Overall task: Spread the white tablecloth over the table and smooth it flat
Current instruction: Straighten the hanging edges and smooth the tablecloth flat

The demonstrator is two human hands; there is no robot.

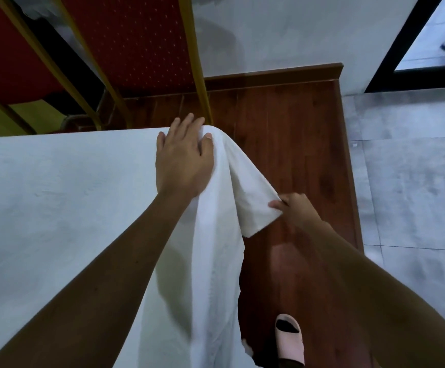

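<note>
Left hand [182, 158] flat on tablecloth [56, 195] corner, right hand [293, 208] pinching its hem; red chair [136, 43] close behind

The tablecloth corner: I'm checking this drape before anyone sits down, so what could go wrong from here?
1. The right hand pinches the hanging corner of the tablecloth; a hard tug could drag the cloth askew, since only the left hand pins it at the table's corner.
2. The cloth's edge hangs low beside the slipper; a step might catch it.
</note>
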